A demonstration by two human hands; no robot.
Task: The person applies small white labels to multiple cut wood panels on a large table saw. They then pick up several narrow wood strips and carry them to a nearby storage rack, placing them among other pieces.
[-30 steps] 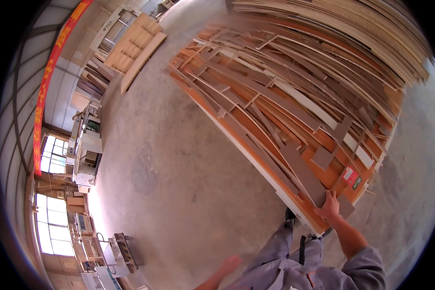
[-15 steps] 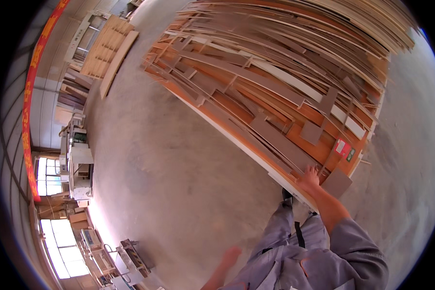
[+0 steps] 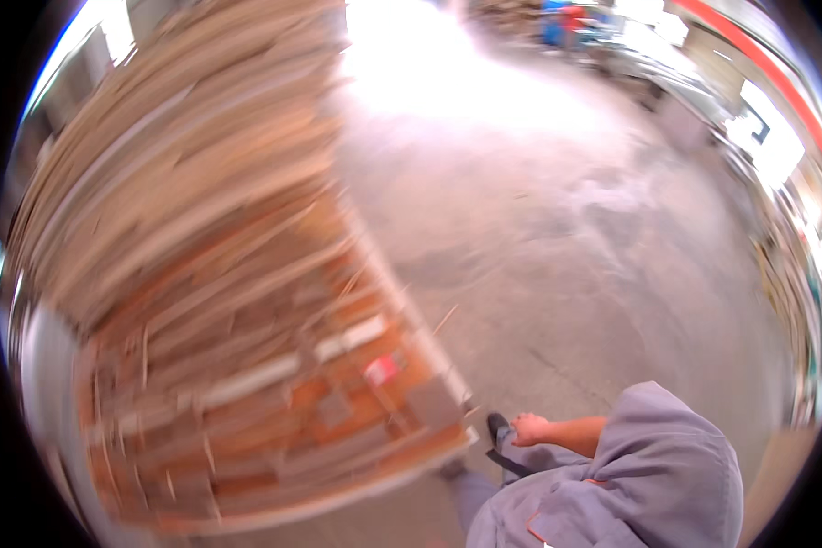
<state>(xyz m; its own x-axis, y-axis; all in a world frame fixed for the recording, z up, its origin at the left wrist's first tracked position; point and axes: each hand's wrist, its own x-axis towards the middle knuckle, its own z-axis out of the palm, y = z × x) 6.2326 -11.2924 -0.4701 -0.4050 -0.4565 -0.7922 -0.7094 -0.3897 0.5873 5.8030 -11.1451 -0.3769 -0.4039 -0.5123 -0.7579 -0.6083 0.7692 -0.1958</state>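
Observation:
My right hand (image 3: 530, 429) hangs in front of my right leg, over the floor and beside the near corner of the board stack. Its fingers look curled in, and nothing shows in them. It is apart from the stack. My left hand is out of view. The low stack (image 3: 440, 365) has an orange-brown top with a pale edge, strewn with brown and whitish wood strips. A small red packet (image 3: 382, 369) lies on it near the corner, with a grey-brown board piece (image 3: 434, 403) beside it. Motion smears the stack.
A large pile of long wood strips (image 3: 201, 119) rises behind the stack. Concrete floor (image 3: 521, 247) stretches to the right. Boards and other items (image 3: 785, 301) line the right wall under a red banner (image 3: 776, 73). One thin strip (image 3: 446, 318) sticks out past the stack's edge.
My view has swung to the right, so the stack now lies on the left. My right hand has left the stack and dropped to my side. The left hand has gone out of view.

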